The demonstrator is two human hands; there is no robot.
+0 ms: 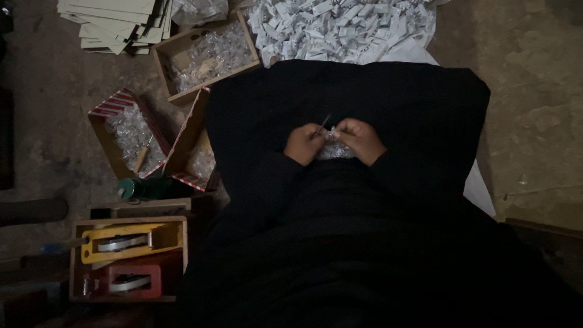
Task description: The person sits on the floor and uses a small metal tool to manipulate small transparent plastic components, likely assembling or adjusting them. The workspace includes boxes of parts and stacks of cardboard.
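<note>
Clear plastic bundle (334, 147): crinkled, resting on a black-clothed lap (364, 97), gripped between both hands. Left hand (305, 143): fingers curled, pinching a thin dark pin-like tool (323, 123), long axis tilted up and to the right. Right hand (361, 140): clenched on the bundle's right side. Nearby, left: cardboard boxes (182, 45) of clear packets.

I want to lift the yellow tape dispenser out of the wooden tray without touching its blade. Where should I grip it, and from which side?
Grip the yellow tape dispenser by its long yellow body, fingers across the two long edges, coming from straight above. It lies flat on its side in the wooden tray, so the tray walls block a sideways approach. Which end carries the blade is too dark to tell, so hold near the middle, over the roll.
</note>
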